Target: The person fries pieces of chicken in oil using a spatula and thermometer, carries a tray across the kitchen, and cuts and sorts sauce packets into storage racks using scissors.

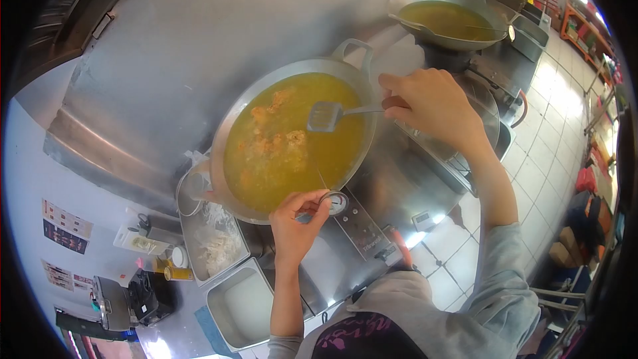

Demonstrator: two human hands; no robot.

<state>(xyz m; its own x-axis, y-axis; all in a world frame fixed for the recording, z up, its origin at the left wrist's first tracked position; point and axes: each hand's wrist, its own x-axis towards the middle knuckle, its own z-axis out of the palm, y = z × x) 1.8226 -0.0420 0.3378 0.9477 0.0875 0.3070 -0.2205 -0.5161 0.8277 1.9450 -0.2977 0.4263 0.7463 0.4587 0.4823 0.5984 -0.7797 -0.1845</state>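
Yellow-green oil (335, 149) fills a wide, round, grey metal wok (219, 173), seen from above in the head view. Golden-brown, craggy pieces (296, 143) sit in the oil, mostly toward the wok's left half.

The person's right hand (428, 103) grips the thin handle of a slotted metal spatula (324, 117) from above. Its flat blade is over the oil beside the pieces, the long handle apparently giving the knuckles distance from the heat. The left hand (299, 219) pinches a round, white-faced dial thermometer (334, 204) at the wok's near edge. Its slim probe angles toward the oil, a hold that likely suits reading it while the fingers avoid the liquid; whether the tip is submerged, I cannot tell.

Close by on the left, a rectangular metal tray (191, 252) holds clumpy white powder (219, 246), probably so placed for easy reach. Farther off, a second grey wok (458, 45) also contains oil.
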